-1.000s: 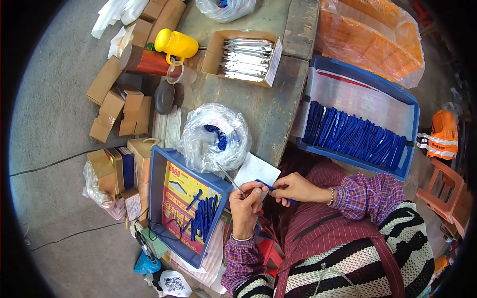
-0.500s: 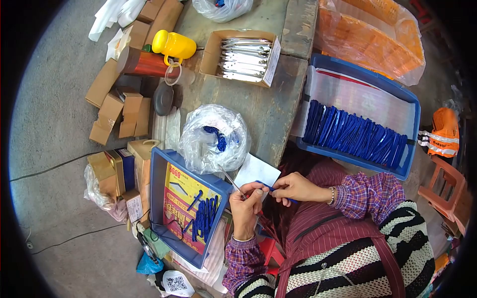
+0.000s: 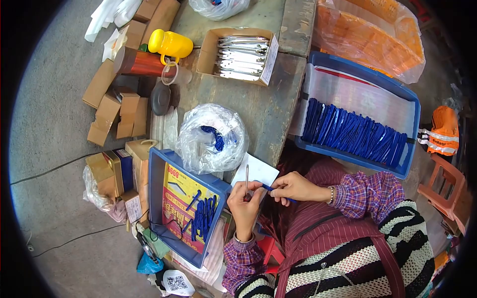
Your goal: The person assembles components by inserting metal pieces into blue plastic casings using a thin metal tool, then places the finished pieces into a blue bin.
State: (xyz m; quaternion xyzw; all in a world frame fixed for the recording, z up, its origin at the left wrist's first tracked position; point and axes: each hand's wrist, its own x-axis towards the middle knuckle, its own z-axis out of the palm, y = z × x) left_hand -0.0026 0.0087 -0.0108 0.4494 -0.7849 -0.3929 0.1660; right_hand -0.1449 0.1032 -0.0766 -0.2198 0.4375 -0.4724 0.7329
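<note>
My left hand [image 3: 243, 204] is closed around a thin metal rod-like tool [image 3: 247, 173], which now stands nearly upright above the fingers. Close beside it, my right hand [image 3: 294, 187] pinches a slim blue strip [image 3: 267, 187], whose left end reaches the left fingertips. A white card or pad [image 3: 262, 172] lies just beyond both hands at the table edge. Left of the hands, a blue tray [image 3: 160, 208] holds several similar blue strips on a printed yellow and red sheet. A plastic-wrapped bundle [image 3: 191, 141] with small blue pieces in its middle sits behind that tray.
On the right stands a larger blue tray [image 3: 413, 134] with many blue strips in a row. A cardboard box [image 3: 204, 57] of shiny metal pieces, a yellow bottle [image 3: 174, 45] and a red cylinder [image 3: 144, 63] are on the table [image 3: 278, 99]. An orange crate [image 3: 365, 37] stands behind.
The metal tool in my left hand has swung from a leftward slant to nearly upright. My left fingers have shifted slightly; my right hand stays almost still.
</note>
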